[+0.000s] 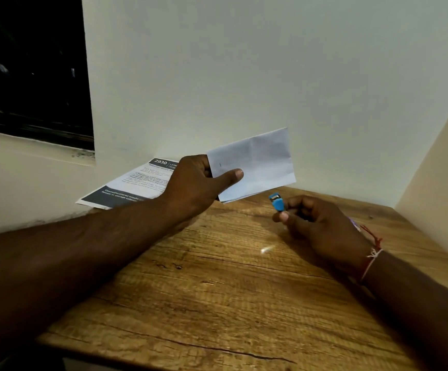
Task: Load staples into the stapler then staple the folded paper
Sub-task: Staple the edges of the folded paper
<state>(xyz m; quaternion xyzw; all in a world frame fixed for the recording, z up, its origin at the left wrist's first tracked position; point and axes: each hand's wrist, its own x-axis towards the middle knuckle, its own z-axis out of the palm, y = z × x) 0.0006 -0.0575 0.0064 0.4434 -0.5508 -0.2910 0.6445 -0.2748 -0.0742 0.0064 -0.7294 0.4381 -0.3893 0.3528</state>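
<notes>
I am looking down at a wooden table [217,303] set into a pale corner. My left hand [198,183] holds the folded paper [260,162] up off the table, thumb pressed across the front and fingers behind, pinching it near its left edge. A small dark mark sits on the paper just above my thumb; it may be a staple, but it is too small to tell. My right hand [316,226] is curled closed around a small blue stapler [277,202], whose nose pokes out past my fingertips and points up toward the paper's lower edge. The two are near each other but not touching. A printed leaflet [134,183] lies flat behind my left wrist, against the wall.

I judge the risks this way. The paper hangs in the air with only one side held, so its free end could sag or swing away as the stapler closes. The folded layers could slide apart and get pinned crooked. My left thumb rests close to where the stapler might bite. My right hand hides most of the stapler, so I cannot tell whether it is loaded.
</notes>
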